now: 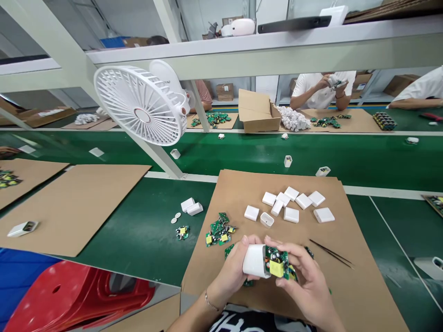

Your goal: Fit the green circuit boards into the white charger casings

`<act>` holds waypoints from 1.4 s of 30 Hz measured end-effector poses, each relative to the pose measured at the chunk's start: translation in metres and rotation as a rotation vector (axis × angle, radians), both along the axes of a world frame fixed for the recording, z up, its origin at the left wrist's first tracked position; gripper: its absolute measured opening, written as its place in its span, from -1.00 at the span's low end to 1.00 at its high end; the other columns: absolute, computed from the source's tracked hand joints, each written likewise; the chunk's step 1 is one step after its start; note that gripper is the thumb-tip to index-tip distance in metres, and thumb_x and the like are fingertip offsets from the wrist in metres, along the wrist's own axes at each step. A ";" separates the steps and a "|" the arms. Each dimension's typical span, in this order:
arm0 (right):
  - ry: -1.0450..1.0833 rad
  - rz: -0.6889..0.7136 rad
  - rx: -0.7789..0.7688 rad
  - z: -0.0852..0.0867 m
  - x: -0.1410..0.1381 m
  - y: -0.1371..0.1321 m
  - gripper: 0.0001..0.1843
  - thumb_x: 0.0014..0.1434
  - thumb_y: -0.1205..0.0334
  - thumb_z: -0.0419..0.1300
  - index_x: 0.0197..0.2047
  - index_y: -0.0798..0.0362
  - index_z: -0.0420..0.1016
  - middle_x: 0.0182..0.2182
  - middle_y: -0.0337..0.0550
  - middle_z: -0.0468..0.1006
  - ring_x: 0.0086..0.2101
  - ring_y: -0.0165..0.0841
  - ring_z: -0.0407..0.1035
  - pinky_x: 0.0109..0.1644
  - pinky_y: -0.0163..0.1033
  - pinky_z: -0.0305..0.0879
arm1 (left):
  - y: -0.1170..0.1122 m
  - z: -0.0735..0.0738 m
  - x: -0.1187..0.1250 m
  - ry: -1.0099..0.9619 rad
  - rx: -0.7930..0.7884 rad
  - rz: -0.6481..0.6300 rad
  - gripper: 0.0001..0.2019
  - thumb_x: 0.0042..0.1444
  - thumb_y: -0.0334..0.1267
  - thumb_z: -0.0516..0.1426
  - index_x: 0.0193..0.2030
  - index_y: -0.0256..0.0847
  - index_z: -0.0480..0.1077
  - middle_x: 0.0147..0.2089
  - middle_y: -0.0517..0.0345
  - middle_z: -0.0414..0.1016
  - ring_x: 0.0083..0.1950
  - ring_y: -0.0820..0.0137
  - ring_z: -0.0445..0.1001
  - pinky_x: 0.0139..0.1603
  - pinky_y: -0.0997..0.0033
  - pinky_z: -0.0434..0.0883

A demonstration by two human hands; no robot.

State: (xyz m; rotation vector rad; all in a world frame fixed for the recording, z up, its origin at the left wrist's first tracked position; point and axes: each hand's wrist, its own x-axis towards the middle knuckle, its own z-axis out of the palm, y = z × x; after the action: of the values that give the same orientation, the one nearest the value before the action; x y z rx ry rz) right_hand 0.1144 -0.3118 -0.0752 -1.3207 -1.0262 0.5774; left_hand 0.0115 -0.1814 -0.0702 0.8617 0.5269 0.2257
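My left hand [232, 272] is closed round a white plastic charger shell [254, 260] low in the middle of the view. My right hand [306, 276] pinches a green circuit board with a yellow part [278, 265], whose end sits in the shell's open mouth. Both hands hover over a brown cardboard sheet [346, 276]. Just beyond them lie a small heap of green circuit boards [218, 230] and several white shells [290, 205]. Black tweezers [330, 252] rest to the right of my right hand.
A white fan [141, 108] on a slanted frame post stands ahead on the left. The green belt [363, 159] carries scattered white shells. Across it, other people work beside an open carton [258, 113] and a pile of white parts [294, 120]. A red stool [69, 295] is lower left.
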 end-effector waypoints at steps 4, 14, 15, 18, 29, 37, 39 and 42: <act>-0.006 0.034 -0.047 0.004 0.004 -0.004 -0.59 0.20 0.22 0.26 0.12 -0.11 0.38 0.09 -0.03 0.52 0.12 -0.17 0.40 0.12 -0.15 0.42 | -0.002 -0.001 0.001 0.036 0.003 0.008 -0.35 -0.18 0.44 0.15 -0.49 -0.24 0.29 -0.60 0.28 0.20 -0.64 0.58 0.10 -0.70 0.60 0.00; -0.230 -0.032 -0.079 0.007 0.003 -0.006 -0.58 0.25 0.22 0.20 0.17 -0.11 0.32 0.07 -0.04 0.54 0.03 -0.20 0.48 -0.01 -0.28 0.49 | -0.004 -0.003 0.001 -0.014 0.159 0.035 -0.38 -0.04 0.41 0.08 -0.52 -0.22 0.30 -0.62 0.27 0.18 -0.61 0.53 0.08 -0.61 0.49 0.03; -0.268 -0.047 -0.074 0.009 0.002 -0.006 -0.58 0.26 0.22 0.19 0.18 -0.11 0.31 0.05 -0.05 0.56 0.00 -0.22 0.50 -0.03 -0.30 0.49 | -0.003 -0.004 0.001 -0.020 0.179 0.039 -0.38 -0.03 0.41 0.06 -0.51 -0.22 0.30 -0.62 0.27 0.18 -0.61 0.52 0.08 -0.60 0.48 0.04; -0.370 -0.068 -0.064 0.014 0.001 -0.004 -0.58 0.27 0.22 0.17 0.19 -0.11 0.29 0.01 -0.08 0.59 -0.05 -0.25 0.54 -0.06 -0.34 0.50 | -0.001 -0.007 -0.001 -0.044 0.240 0.037 -0.39 0.03 0.39 0.03 -0.50 -0.23 0.29 -0.61 0.26 0.18 -0.59 0.51 0.09 -0.57 0.48 0.04; -0.541 -0.049 -0.061 0.027 -0.006 -0.013 -0.54 0.32 0.25 0.10 0.25 -0.04 0.15 0.08 -0.06 0.53 0.05 -0.33 0.47 0.09 -0.40 0.41 | -0.009 -0.005 -0.001 -0.141 0.206 0.056 -0.38 0.05 0.38 0.01 -0.49 -0.25 0.28 -0.60 0.24 0.23 -0.59 0.53 0.10 -0.55 0.50 0.04; -0.609 -0.041 -0.068 0.026 0.000 -0.010 -0.54 0.30 0.21 0.13 0.24 -0.01 0.18 0.09 -0.01 0.52 0.09 -0.29 0.43 0.16 -0.29 0.39 | -0.005 -0.007 -0.001 -0.179 0.230 0.011 -0.40 0.09 0.35 0.00 -0.51 -0.24 0.25 -0.60 0.26 0.19 -0.58 0.53 0.08 -0.55 0.51 0.04; -0.603 -0.038 -0.057 0.025 0.001 -0.009 -0.56 0.29 0.15 0.17 0.20 -0.02 0.24 0.13 0.02 0.48 0.10 -0.26 0.42 0.17 -0.25 0.38 | -0.004 -0.009 -0.001 -0.187 0.251 -0.008 -0.40 0.09 0.35 -0.01 -0.52 -0.24 0.25 -0.59 0.24 0.21 -0.57 0.52 0.10 -0.53 0.50 0.06; -0.596 -0.038 -0.030 0.023 0.002 -0.007 -0.56 0.25 0.08 0.20 0.16 -0.02 0.29 0.14 0.02 0.47 0.09 -0.26 0.43 0.18 -0.23 0.37 | -0.003 -0.012 0.000 -0.184 0.241 -0.030 -0.38 0.05 0.38 -0.01 -0.53 -0.23 0.24 -0.60 0.23 0.21 -0.57 0.51 0.11 -0.52 0.50 0.06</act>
State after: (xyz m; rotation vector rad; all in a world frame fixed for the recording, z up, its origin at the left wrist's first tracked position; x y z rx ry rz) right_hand 0.1167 -0.3191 -0.0519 -1.5774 -1.4712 0.1631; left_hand 0.0119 -0.1849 -0.0824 1.0703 0.3178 0.3424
